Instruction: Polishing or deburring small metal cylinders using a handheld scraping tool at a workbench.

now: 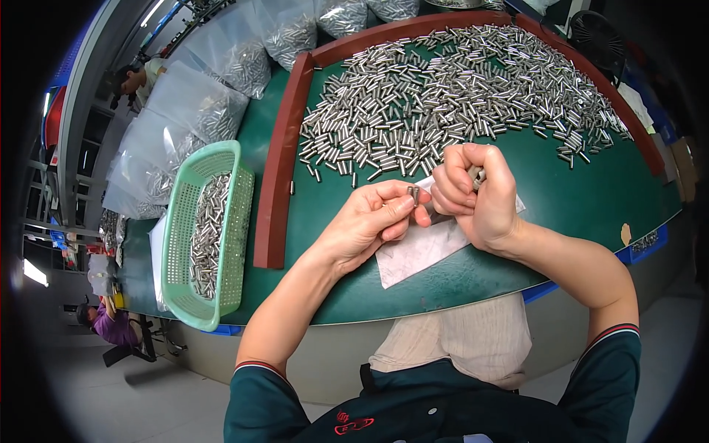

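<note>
My left hand point(369, 221) pinches a couple of small shiny metal pins point(413, 194) upright between thumb and fingers. Close beside it, my right hand point(480, 196) is curled into a fist, and more metal pins point(478, 177) show in the opening by its thumb and forefinger; how many lie inside is hidden. Under both hands a whitish, smudged sheet point(417, 255) lies on the green tabletop point(332, 284). Beyond them spreads a large heap of loose metal pins point(443, 96), its near edge just past my fingers.
Dark red rails point(279, 192) border the heap at left, back and right. A light green perforated basket point(171, 244) with pins stands at the left. Clear bags of pins point(247, 66) line the far left. A small fan point(594, 40) is at the back right. Other people point(114, 325) are at left.
</note>
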`<act>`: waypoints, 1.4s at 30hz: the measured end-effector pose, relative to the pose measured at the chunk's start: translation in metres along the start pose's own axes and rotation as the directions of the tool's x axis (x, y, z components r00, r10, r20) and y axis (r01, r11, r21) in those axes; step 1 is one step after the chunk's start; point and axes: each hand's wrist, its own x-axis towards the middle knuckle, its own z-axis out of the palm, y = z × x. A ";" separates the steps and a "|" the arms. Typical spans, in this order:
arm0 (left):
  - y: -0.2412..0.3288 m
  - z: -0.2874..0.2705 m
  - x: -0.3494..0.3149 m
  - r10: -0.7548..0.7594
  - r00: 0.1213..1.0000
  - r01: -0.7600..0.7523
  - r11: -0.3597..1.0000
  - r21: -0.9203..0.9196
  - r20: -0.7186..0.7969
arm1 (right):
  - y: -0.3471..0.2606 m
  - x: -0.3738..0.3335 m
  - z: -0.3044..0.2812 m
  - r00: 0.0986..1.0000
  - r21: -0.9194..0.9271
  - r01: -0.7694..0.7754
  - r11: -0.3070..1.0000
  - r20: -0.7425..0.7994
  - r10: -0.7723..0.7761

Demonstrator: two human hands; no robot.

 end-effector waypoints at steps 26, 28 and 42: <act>-0.001 0.002 0.001 0.108 0.994 -0.109 0.994 0.032 0.005 | -0.001 0.000 0.002 1.000 0.035 -0.019 0.999 0.005 0.018; 0.002 -0.001 0.001 0.069 0.998 -0.068 0.996 -0.063 0.009 | -0.001 0.001 0.003 0.999 -0.005 -0.022 1.000 -0.037 0.022; 0.004 -0.006 0.000 -0.036 0.999 0.042 0.971 -0.236 0.026 | -0.001 0.001 0.003 0.999 -0.012 -0.026 1.000 -0.032 0.025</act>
